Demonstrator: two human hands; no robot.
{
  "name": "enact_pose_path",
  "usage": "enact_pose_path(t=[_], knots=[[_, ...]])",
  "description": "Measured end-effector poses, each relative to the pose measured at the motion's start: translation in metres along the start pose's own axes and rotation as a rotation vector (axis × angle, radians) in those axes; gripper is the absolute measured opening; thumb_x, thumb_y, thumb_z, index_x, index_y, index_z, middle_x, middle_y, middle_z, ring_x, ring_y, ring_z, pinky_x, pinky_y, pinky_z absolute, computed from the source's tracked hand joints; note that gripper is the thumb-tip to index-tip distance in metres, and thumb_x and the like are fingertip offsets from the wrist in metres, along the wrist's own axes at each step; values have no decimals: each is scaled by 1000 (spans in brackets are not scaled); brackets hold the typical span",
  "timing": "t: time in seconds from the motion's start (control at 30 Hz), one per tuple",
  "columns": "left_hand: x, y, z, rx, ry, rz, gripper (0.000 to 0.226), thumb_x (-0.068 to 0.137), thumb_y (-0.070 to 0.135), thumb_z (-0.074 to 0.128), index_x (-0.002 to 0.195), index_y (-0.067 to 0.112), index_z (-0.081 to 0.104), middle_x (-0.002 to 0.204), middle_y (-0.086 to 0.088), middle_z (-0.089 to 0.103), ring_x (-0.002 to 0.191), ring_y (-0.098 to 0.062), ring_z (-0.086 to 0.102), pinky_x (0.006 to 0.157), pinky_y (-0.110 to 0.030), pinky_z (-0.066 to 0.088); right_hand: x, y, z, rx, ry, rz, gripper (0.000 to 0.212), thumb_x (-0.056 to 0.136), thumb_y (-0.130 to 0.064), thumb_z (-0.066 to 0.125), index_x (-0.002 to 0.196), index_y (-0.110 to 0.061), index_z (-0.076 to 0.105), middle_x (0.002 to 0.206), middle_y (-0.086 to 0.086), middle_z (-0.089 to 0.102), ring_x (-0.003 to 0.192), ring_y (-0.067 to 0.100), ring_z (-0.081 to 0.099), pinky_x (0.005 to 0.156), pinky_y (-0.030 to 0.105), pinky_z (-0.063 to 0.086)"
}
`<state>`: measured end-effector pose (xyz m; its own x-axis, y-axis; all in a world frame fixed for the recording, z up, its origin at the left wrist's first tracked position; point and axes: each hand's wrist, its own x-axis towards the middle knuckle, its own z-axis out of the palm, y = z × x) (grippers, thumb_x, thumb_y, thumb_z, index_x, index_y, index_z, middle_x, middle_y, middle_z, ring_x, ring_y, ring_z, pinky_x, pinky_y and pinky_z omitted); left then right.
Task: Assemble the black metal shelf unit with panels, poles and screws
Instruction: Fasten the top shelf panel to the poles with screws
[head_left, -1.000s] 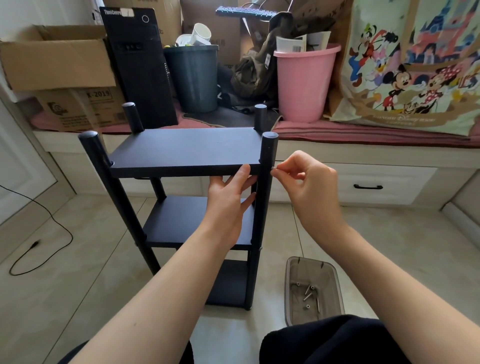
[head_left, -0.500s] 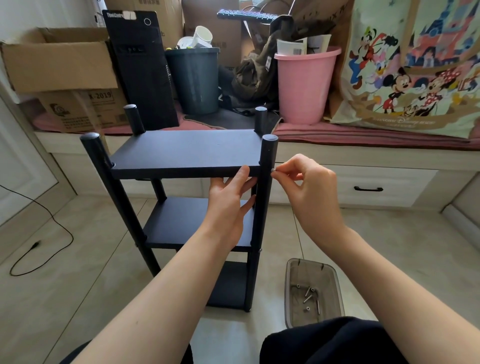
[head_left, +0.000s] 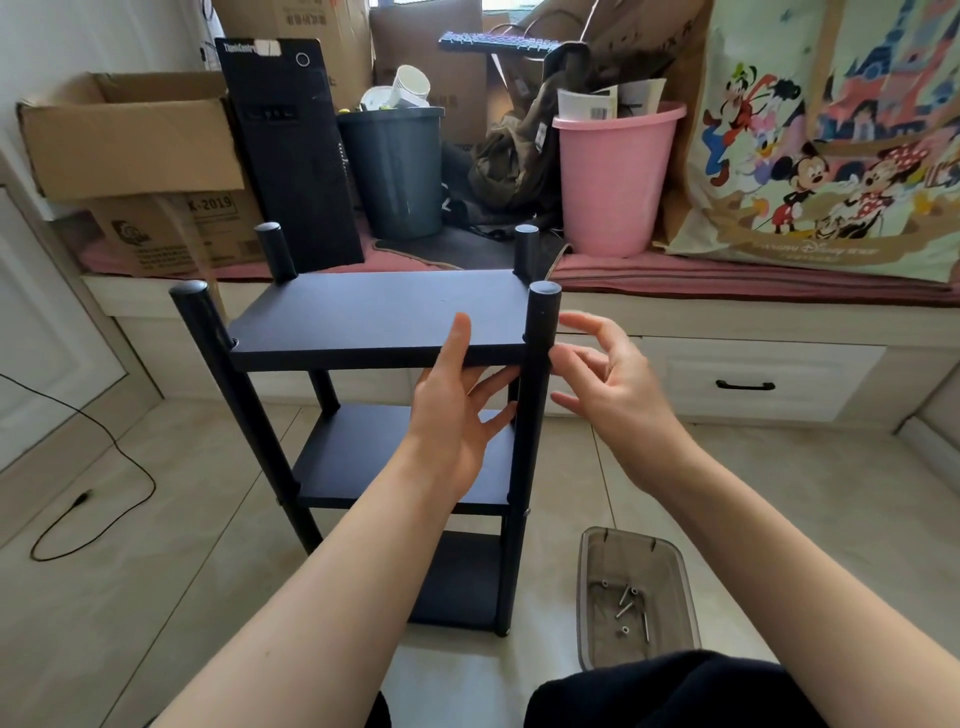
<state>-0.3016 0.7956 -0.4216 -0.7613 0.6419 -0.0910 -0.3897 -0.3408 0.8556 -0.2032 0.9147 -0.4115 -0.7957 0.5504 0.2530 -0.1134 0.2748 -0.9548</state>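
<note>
Behind the shelf (head_left: 384, 312) runs a low window seat crowded with stuff — a cardboard box (head_left: 130, 140), a black computer tower (head_left: 291, 156), a grey bin (head_left: 395, 166), a pink bucket (head_left: 613, 176) and a cartoon-print bag (head_left: 831, 135). A black cable (head_left: 93, 467) trails over the pale floor tiles at the left. The shelf stands on the floor, three flat matte panels between four round poles; its near right pole (head_left: 535, 395) rises between the two hands. The left hand (head_left: 457, 410) grips the front edge of the top panel, thumb on top, fingers underneath. The right hand (head_left: 608, 379) is spread wide and holds nothing, fingertips just beside the pole. By the person's knee sits a smoky clear plastic tray (head_left: 675, 566) with a few loose metal screws (head_left: 628, 608) in it.
</note>
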Motion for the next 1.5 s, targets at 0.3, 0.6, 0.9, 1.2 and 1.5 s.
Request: enact_pose_path(t=[0.3,0.6,0.9,1.2,1.5], knots=[[15,37,-25,-314,329,91,48,97,42,60,137,16,56,124,-8,70,107,-23,69,81,-35,59,4,5,5,29,-82,-10,40,106,-21,42,146,-23,46,123,0,69,117,15,63,104,49,48],[19,85,-83,-471,509,230,44,99,18,63,140,9,50,129,-11,66,114,-26,68,82,-40,58,2,8,11,-16,-60,-142,38,106,-16,39,143,-24,46,133,1,63,124,16,59,105,46,48],[20,84,-83,-455,447,258,39,101,11,57,140,5,53,132,-12,65,118,-27,66,76,-39,57,3,11,10,-10,-72,-159,40,106,-16,40,145,-19,46,134,0,63,124,14,59,103,44,50],[16,80,-87,-515,362,292,25,97,21,65,119,9,62,112,-9,75,103,-22,73,89,-38,59,4,11,6,105,-91,-70,39,103,-25,48,142,-21,52,117,-1,72,111,16,67,97,43,54],[19,35,-39,-419,-16,74,29,98,8,54,126,4,59,118,-12,71,111,-26,69,94,-38,56,6,12,3,141,-101,-54,43,98,-32,54,140,-23,55,120,-2,71,114,16,66,95,40,55]])
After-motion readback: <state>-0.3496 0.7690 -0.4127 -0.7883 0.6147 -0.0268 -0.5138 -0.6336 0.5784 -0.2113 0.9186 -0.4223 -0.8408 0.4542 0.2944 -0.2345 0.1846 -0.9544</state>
